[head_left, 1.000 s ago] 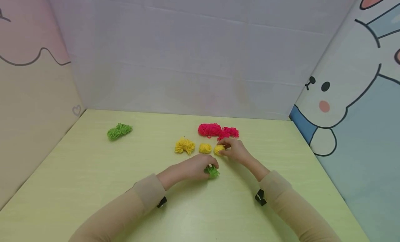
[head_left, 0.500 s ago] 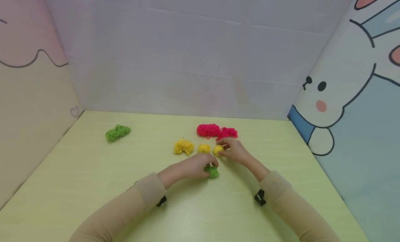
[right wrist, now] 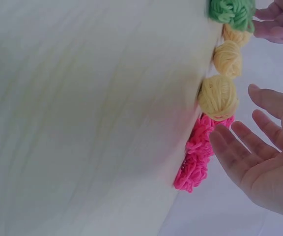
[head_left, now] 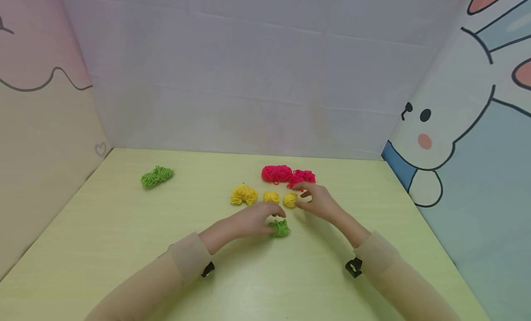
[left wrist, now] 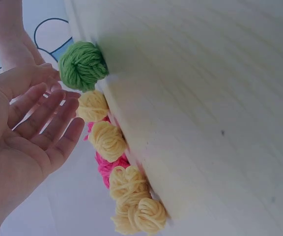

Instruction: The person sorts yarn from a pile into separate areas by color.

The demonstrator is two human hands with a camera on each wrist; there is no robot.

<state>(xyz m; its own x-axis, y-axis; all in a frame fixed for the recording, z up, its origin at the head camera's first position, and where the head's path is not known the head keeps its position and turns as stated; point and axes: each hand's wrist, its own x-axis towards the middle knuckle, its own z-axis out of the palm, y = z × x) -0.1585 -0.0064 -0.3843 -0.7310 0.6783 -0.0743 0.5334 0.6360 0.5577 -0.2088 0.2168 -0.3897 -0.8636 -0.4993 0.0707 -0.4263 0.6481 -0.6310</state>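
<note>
My left hand (head_left: pixel 254 219) is over a small green yarn ball (head_left: pixel 280 228), its fingers loosely spread. In the left wrist view that ball (left wrist: pixel 82 66) sits on the table beside the thumb, not gripped. My right hand (head_left: pixel 319 201) is just right of a round yellow yarn ball (head_left: pixel 290 200). The right wrist view shows a gap between its parted fingers (right wrist: pixel 228 150) and this yellow ball (right wrist: pixel 219 98). To the left lie a smaller yellow ball (head_left: pixel 271 197) and a knotted yellow yarn bundle (head_left: pixel 244 195), forming a row.
Behind the yellow row lie a pink yarn skein (head_left: pixel 276 173) and a looser pink yarn bundle (head_left: pixel 302 178). A green yarn skein (head_left: pixel 157 176) is at the far left of the pale table (head_left: pixel 124 229). A white wall (head_left: pixel 249 81) and printed side panels (head_left: pixel 469 173) enclose it.
Both hands have loosened: the left fingers have drawn slightly left off the green ball, and the right fingers have come off the yellow ball to the right. Both balls stay in place.
</note>
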